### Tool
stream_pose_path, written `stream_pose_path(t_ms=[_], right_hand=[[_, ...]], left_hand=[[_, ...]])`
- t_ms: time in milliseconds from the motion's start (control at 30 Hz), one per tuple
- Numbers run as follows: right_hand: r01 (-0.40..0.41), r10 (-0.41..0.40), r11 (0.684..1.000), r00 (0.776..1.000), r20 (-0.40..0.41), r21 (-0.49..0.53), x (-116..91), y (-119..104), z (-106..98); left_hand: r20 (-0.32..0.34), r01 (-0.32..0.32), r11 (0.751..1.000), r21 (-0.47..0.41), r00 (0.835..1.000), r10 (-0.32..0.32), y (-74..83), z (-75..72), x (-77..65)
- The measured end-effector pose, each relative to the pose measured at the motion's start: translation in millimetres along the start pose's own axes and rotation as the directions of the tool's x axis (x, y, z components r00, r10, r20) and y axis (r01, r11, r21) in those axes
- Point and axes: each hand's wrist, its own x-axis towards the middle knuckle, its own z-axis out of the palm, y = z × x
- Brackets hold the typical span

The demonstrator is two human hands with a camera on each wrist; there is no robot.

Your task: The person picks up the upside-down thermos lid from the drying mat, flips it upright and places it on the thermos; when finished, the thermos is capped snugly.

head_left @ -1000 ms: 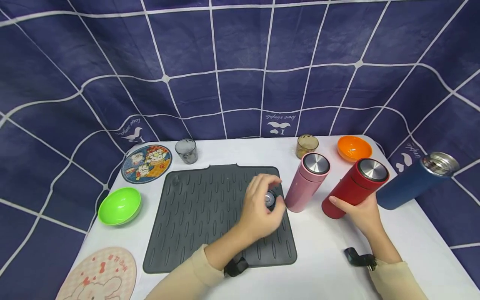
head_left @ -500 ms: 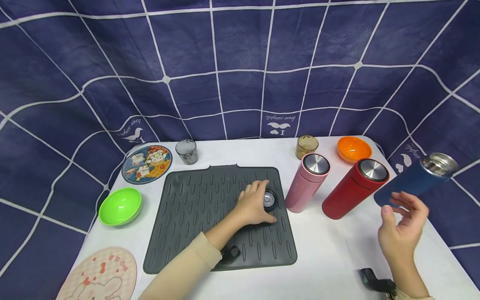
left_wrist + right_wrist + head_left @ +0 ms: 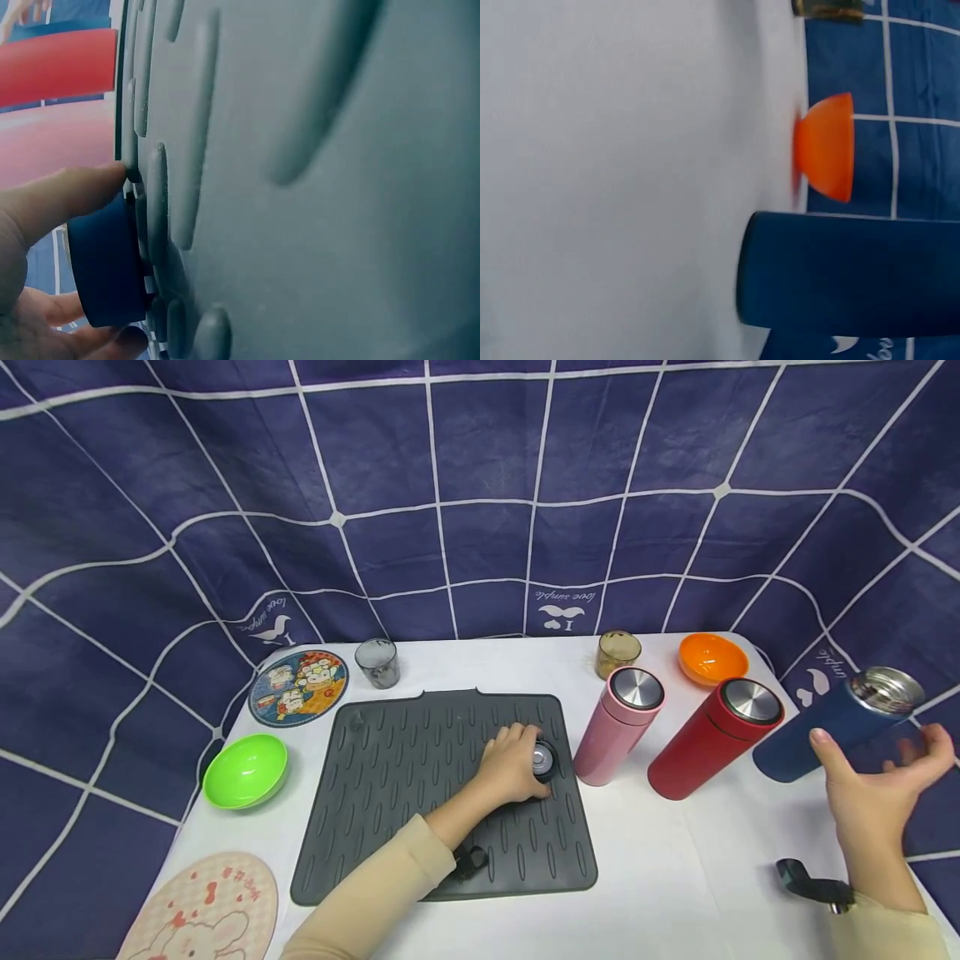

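Observation:
In the head view my left hand (image 3: 512, 766) grips a dark blue bottle lid (image 3: 543, 760) lying on the grey drying mat (image 3: 420, 793). The left wrist view shows the lid (image 3: 109, 262) between the thumb on one side and the fingers on the other. My right hand (image 3: 877, 793) is spread beside the blue thermos bottle (image 3: 821, 735), which stands uncapped with its steel mouth showing. Nothing is in that hand. A red thermos (image 3: 701, 747) and a pink thermos (image 3: 611, 735), both capped, stand between the mat and the blue thermos.
Along the back are a grey glass (image 3: 377, 664), an amber glass (image 3: 617, 656) and an orange bowl (image 3: 712, 660). On the left lie a patterned round mat (image 3: 298, 688), a green bowl (image 3: 246, 772) and a pink round mat (image 3: 206, 902). A dark blue curtain (image 3: 480, 543) hangs behind.
My right hand has let go of the red thermos and moved right to the blue one. The left hand has come down around the lid on the mat.

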Motion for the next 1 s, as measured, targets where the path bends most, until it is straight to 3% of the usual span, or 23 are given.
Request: stream_pose_path(t_ms=[167,367,567,667,833,1000], right_hand=[[-0.064,0.066,0.998,0.995,0.070,-0.029,14,15,8],[-0.130,0.133,0.991,0.983,0.126,-0.032,21,21,16],[-0.185,0.197,0.979,0.966,0.166,-0.086,29,25,22],[-0.191,0.213,0.970,0.966,0.147,-0.150,30,30,22],[-0.183,0.204,0.970,0.970,0.133,-0.158,21,31,16],[-0.115,0.128,0.988,0.983,0.128,-0.107,8,31,11]], left_hand=[[-0.029,-0.003,1.000,0.009,1.000,0.003,-3.0,-0.8,0.4],[-0.127,0.014,0.996,-0.091,0.992,-0.025,-8.3,-9.5,-4.2],[-0.304,-0.001,0.971,-0.238,0.950,-0.073,-11.2,-41.5,-14.8],[-0.388,-0.046,0.937,-0.347,0.916,-0.099,-11.4,-59.9,-22.4],[-0.485,-0.170,0.855,-0.490,0.868,-0.105,-0.8,-89.5,-36.3],[-0.536,-0.310,0.774,-0.552,0.843,-0.044,27.1,-116.0,-47.7]])
